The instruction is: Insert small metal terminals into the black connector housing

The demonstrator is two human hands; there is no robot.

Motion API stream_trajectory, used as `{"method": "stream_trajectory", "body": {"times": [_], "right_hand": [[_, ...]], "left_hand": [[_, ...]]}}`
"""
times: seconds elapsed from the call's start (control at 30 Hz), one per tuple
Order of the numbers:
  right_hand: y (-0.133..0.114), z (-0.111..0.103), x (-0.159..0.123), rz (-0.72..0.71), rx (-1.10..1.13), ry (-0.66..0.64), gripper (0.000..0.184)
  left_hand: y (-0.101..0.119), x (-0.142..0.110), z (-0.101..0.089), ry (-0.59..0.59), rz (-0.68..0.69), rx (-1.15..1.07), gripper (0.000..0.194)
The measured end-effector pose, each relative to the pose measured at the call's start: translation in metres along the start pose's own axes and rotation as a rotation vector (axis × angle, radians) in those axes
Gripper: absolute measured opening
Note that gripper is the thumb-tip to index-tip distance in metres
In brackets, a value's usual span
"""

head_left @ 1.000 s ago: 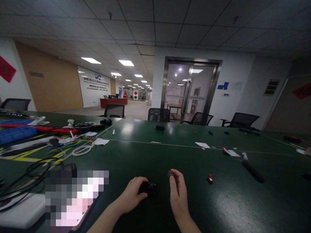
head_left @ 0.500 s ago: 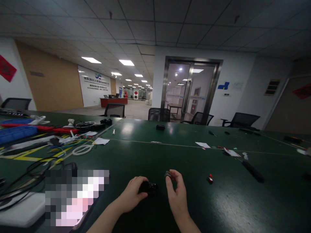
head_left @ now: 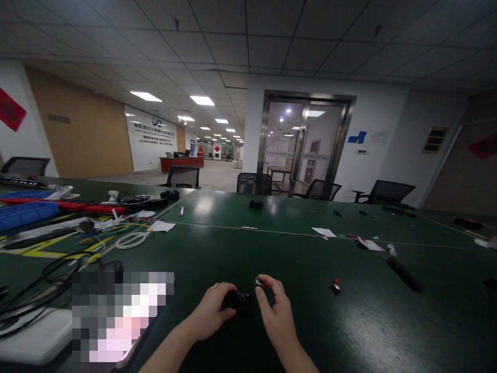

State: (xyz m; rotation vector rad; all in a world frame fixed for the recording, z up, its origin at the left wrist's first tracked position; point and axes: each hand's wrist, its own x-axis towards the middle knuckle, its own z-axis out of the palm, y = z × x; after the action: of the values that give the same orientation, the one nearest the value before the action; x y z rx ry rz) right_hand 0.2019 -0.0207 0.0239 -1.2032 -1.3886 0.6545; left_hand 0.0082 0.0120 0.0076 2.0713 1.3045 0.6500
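On the green table (head_left: 217,259), my left hand (head_left: 212,311) is closed around the left end of a small black box-like device (head_left: 243,298). Some shiny detail shows on the device's exposed end; its other end is hidden by my fingers. Just to the right, my right hand (head_left: 276,308) pinches a small part (head_left: 257,282) with a dark and light surface between thumb and fingertips. That part is held close to the device, apart from it, and is too small to name. Further right lies a small red and black object (head_left: 336,286).
A screwdriver with a black handle (head_left: 404,273) lies at the right. Tangled cables (head_left: 50,272), a white coil (head_left: 132,240) and blue trays (head_left: 29,215) crowd the left side. Another black box (head_left: 256,204) and a small wrench (head_left: 181,211) sit farther back.
My right hand has moved left with the small part, bringing it nearer the black device. The part has turned and shows a lighter face. My left hand has stayed in place.
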Motion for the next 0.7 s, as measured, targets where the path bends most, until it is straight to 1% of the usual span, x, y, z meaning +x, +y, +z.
{"method": "stream_trajectory", "body": {"times": [0.2,0.43,0.63,0.7], "right_hand": [[-0.0007,0.0027,-0.0001,-0.029,-0.043,-0.075,0.021],[0.0039,0.0066,-0.0008,-0.014,-0.103,-0.141,0.023],[0.0011,0.0083,-0.0026,-0.018,-0.186,-0.266,0.021],[0.0002,0.0086,-0.0030,-0.002,-0.213,-0.283,0.022]], "left_hand": [[-0.0004,-0.0004,-0.0004,0.000,0.009,0.002,0.038],[0.0038,0.0017,0.0013,0.011,0.011,0.036,0.039],[0.0034,0.0017,0.0018,0.010,0.013,0.038,0.039],[0.0020,0.0015,0.0021,0.014,0.018,0.045,0.040]]}}
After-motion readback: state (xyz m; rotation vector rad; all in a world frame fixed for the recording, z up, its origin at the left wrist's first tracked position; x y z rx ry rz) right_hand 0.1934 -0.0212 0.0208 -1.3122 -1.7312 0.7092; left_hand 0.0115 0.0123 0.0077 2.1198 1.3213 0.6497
